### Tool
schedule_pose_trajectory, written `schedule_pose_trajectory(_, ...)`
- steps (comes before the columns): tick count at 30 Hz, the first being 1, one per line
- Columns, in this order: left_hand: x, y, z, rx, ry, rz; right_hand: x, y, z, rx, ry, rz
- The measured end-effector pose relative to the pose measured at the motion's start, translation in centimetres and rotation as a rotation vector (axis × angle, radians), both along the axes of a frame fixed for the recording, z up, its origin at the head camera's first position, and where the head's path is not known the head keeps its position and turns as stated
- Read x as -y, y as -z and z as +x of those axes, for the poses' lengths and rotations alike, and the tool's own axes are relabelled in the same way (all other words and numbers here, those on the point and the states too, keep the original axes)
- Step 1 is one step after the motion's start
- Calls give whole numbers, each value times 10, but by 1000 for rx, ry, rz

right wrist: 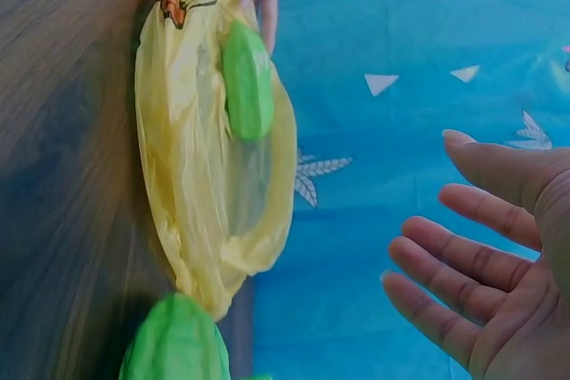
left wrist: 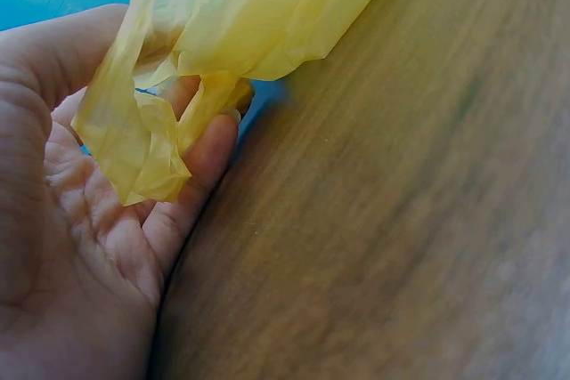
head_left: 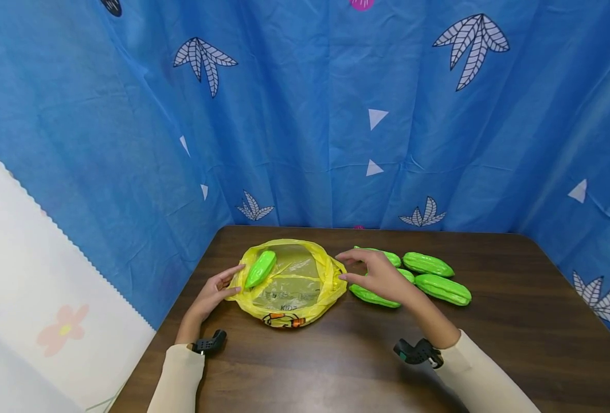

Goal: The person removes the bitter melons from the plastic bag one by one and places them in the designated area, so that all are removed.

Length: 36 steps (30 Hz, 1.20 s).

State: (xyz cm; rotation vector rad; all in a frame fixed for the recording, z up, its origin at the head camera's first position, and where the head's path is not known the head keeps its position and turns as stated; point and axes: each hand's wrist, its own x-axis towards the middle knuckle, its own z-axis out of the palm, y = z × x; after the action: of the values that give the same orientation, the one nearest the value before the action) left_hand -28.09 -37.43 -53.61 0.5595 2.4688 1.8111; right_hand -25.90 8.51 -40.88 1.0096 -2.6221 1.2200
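Note:
A yellow plastic bag (head_left: 312,314) lies on the table with its mouth spread wide. A shiny green ridged gourd (head_left: 261,268) leans inside by the bag's left rim; the right wrist view shows the same gourd (right wrist: 248,82). My left hand (head_left: 213,295) holds the rim on that side, with a yellow handle loop (left wrist: 147,144) between thumb and fingers in the left wrist view. Over the bag's right edge hovers my right hand (head_left: 382,278), fingers apart and nothing held. The right wrist view shows its palm and spread fingers (right wrist: 454,264).
Several more green gourds (head_left: 443,289) lie on the brown table (head_left: 506,321) to the right of the bag, some partly hidden behind my right hand. A blue patterned curtain (head_left: 305,115) hangs around the table's back and sides. Black wrist cameras (head_left: 209,342) sit on both wrists.

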Motion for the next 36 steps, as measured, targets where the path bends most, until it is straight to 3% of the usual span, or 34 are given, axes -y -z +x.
schedule_pose_trajectory(12,-1,-1,1,2,-13,-22,39,12,-11,92,-107,-49)
schedule_pose_trajectory(22,-1,3,-1,-19,12,9,75,27,-24,81,-184,-30)
schedule_pose_trajectory(27,-1,3,1,-9,24,10,87,31,-28,94,-183,-16)
schedule_pose_trajectory(36,0,0,0,-22,9,-3,109,39,-39,33,-200,-2)
